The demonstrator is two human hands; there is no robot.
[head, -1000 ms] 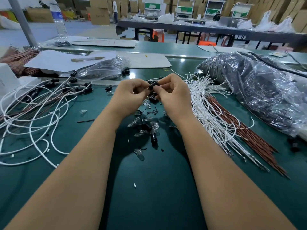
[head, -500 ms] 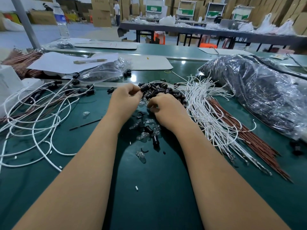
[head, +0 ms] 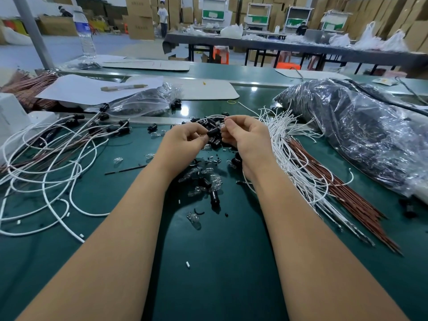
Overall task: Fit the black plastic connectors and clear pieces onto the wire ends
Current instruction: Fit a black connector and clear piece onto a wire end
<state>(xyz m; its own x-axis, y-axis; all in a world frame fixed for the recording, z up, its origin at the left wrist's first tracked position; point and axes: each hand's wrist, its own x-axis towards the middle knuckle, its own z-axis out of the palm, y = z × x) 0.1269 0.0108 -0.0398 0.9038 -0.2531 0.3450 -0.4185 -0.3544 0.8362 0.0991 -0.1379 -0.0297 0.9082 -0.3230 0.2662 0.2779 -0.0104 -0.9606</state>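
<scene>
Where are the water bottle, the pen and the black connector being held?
water bottle (head: 86, 34), head view, on its clear body below the label.
pen (head: 124, 87), head view, mid-barrel, lying on the white paper.
black connector (head: 212, 133), head view, on its black body between the fingertips.

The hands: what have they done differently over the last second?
Half a second ago both hands were down in the pile of black connectors. Now they are lifted: the left hand pinches a black connector, and the right hand brings a clear piece to it. The white wires lie unchanged.
</scene>
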